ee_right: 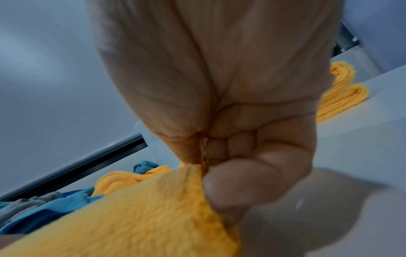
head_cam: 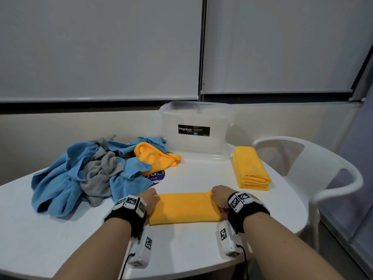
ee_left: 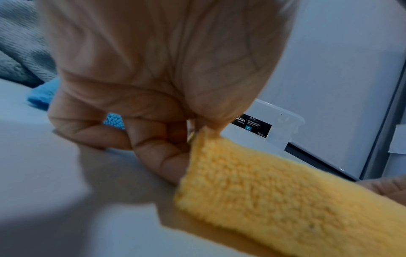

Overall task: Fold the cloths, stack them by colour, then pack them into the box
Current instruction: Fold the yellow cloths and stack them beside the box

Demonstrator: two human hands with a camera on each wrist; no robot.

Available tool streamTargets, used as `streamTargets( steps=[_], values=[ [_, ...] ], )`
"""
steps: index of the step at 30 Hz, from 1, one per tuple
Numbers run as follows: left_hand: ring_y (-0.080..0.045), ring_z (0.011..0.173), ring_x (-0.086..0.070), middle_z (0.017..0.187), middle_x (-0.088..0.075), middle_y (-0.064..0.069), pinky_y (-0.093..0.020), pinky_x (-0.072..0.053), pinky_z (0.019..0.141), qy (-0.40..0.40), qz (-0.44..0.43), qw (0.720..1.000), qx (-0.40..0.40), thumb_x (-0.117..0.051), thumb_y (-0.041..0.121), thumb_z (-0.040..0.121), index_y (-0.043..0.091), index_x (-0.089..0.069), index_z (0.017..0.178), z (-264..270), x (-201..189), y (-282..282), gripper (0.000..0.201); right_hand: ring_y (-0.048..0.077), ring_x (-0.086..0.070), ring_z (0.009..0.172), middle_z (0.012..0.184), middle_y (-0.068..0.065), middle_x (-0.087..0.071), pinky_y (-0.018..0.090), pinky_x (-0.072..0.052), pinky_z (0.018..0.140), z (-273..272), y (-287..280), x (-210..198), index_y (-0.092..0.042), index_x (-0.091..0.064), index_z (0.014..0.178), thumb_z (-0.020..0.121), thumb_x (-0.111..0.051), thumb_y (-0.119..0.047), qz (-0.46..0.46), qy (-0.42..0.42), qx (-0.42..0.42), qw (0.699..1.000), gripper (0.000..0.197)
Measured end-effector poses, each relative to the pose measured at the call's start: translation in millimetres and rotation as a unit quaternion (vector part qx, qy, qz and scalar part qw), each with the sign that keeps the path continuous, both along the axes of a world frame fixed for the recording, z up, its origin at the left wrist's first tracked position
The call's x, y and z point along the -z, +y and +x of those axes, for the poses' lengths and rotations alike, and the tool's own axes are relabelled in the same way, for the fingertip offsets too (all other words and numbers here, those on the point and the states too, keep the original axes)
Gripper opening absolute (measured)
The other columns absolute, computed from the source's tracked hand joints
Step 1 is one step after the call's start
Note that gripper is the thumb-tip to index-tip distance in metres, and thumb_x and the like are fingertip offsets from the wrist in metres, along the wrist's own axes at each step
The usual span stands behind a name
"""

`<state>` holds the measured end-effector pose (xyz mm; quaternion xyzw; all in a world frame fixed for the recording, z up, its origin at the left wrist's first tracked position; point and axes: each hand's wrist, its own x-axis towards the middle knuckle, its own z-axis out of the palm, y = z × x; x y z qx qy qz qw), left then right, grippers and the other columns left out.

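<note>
Item: yellow cloth [head_cam: 184,208], folded to a long band, lying flat at the near edge of the counter [head_cam: 60,235], its long axis running left to right between the two hands; left hand [head_cam: 148,199] curled at the band's left end, thumb and forefinger pinching the far corner as the left wrist view shows; right hand [head_cam: 220,197] curled at the right end, thumb pressed on a pinched fold of the same cloth; each hand holds its own end, neither nearer than the other, so the coming fold most likely turns on bringing one short end across to meet the other along that axis. Item: folded yellow stack [head_cam: 250,170], near the right edge of the counter, beyond the right hand and just beside the box; judged the destination for the cloth in hand, and nearer the right hand. Item: clear plastic box [head_cam: 196,146], lidless, at the far edge, nothing visible inside. Item: unfolded heap of blue cloths [head_cam: 58,182] with a grey cloth [head_cam: 101,168] among them, toward the left edge; a crumpled yellow cloth [head_cam: 155,156] touching the heap on the box side; folding judged early, packing not begun. Item: white chair [head_cam: 323,178], off the right edge.
</note>
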<state>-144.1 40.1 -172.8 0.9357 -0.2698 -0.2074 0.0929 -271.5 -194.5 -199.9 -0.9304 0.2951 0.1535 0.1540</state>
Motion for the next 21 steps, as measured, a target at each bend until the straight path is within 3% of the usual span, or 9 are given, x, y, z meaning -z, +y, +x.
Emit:
streamTargets(
  steps=[4, 9, 10, 12, 14, 16, 17, 19, 21],
  values=[
    [-0.028, 0.123, -0.048, 0.135, -0.049, -0.012, -0.032, -0.038, 0.097, -0.001, -0.001, 1.0, -0.003, -0.033, 0.022, 0.103, 0.008, -0.046, 0.128, -0.7, -1.0, -2.4, 0.032, 0.028, -0.049, 0.124, 0.136, 0.015, -0.05, 0.03, -0.039, 0.098, 6.8, 11.4, -23.0, -0.001, -0.049, 0.129, 0.101, -0.035, -0.01, -0.041, -0.011, -0.011, 0.999, 0.033],
    [-0.026, 0.121, -0.048, 0.131, -0.051, -0.013, -0.029, -0.036, 0.093, 0.007, -0.006, 1.0, 0.003, -0.033, 0.023, 0.102, 0.009, -0.046, 0.126, 3.5, -0.1, -5.4, 0.03, 0.025, -0.053, 0.113, 0.136, 0.014, -0.05, 0.03, -0.037, 0.083, 11.2, 8.2, -5.4, -0.002, -0.049, 0.13, 0.098, -0.044, -0.01, -0.056, 0.073, -0.015, 0.996, 0.034],
    [-0.026, 0.121, -0.048, 0.132, -0.051, -0.013, -0.029, -0.036, 0.094, 0.006, -0.005, 1.0, 0.002, -0.033, 0.023, 0.102, 0.009, -0.046, 0.126, 2.8, -0.6, -5.2, 0.031, 0.026, -0.054, 0.109, 0.133, 0.014, -0.053, 0.031, -0.038, 0.082, 14.1, 4.8, 2.5, -0.008, -0.054, 0.124, 0.095, -0.049, -0.014, -0.064, 0.086, -0.014, 0.994, 0.03],
    [-0.025, 0.123, -0.047, 0.135, -0.049, -0.011, -0.029, -0.035, 0.096, 0.001, 0.007, 1.0, 0.01, -0.031, 0.024, 0.103, 0.01, -0.045, 0.128, 1.8, -2.5, -4.9, 0.032, 0.027, -0.056, 0.09, 0.12, 0.009, -0.06, 0.03, -0.043, 0.078, 37.4, -33.4, 49.0, -0.027, -0.055, 0.09, 0.082, -0.059, -0.027, -0.094, 0.134, -0.013, 0.986, 0.009],
    [-0.024, 0.125, -0.046, 0.136, -0.048, -0.01, -0.029, -0.035, 0.098, -0.016, 0.013, 1.0, 0.015, -0.03, 0.024, 0.104, 0.009, -0.044, 0.132, 0.7, -3.4, -4.5, 0.035, 0.024, -0.044, 0.08, 0.12, 0.004, -0.062, 0.031, -0.04, 0.075, 44.5, -46.0, 64.1, -0.032, -0.051, 0.084, 0.08, -0.06, -0.031, -0.12, 0.145, -0.018, 0.982, 0.01],
    [-0.025, 0.125, -0.047, 0.135, -0.049, -0.011, -0.029, -0.036, 0.098, -0.016, 0.009, 1.0, 0.019, -0.03, 0.023, 0.104, 0.007, -0.044, 0.132, 0.4, -4.8, -4.5, 0.036, 0.021, -0.036, 0.086, 0.119, 0.0, -0.056, 0.029, -0.033, 0.076, 37.2, -41.3, 58.2, -0.032, -0.048, 0.102, 0.09, -0.054, -0.025, -0.106, 0.142, -0.038, 0.983, 0.016],
    [-0.024, 0.126, -0.046, 0.136, -0.048, -0.01, -0.028, -0.035, 0.098, -0.014, 0.012, 1.0, 0.024, -0.029, 0.023, 0.104, 0.007, -0.044, 0.132, 0.6, -5.3, -4.7, 0.036, 0.019, -0.037, 0.086, 0.122, 0.0, -0.056, 0.028, -0.033, 0.077, 31.1, -28.8, 39.5, -0.032, -0.047, 0.101, 0.091, -0.052, -0.024, -0.107, 0.155, -0.042, 0.981, 0.014],
    [-0.024, 0.125, -0.046, 0.135, -0.048, -0.011, -0.027, -0.035, 0.095, -0.004, 0.015, 1.0, 0.02, -0.029, 0.022, 0.104, 0.008, -0.045, 0.13, 1.6, -7.1, -5.0, 0.033, 0.018, -0.043, 0.08, 0.122, 0.005, -0.062, 0.024, -0.038, 0.073, 19.4, -9.9, 8.2, -0.033, -0.045, 0.076, 0.091, -0.053, -0.025, -0.089, 0.163, -0.05, 0.981, 0.019],
    [-0.025, 0.121, -0.048, 0.132, -0.051, -0.012, -0.027, -0.034, 0.09, 0.012, 0.001, 1.0, 0.014, -0.032, 0.024, 0.103, 0.008, -0.047, 0.126, 5.3, -5.6, -5.5, 0.031, 0.014, -0.048, 0.066, 0.092, 0.003, -0.064, 0.02, -0.043, 0.062, 11.7, 1.2, -11.0, -0.026, -0.043, 0.069, 0.093, -0.052, -0.019, -0.081, 0.142, -0.076, 0.984, 0.027]
  ],
)
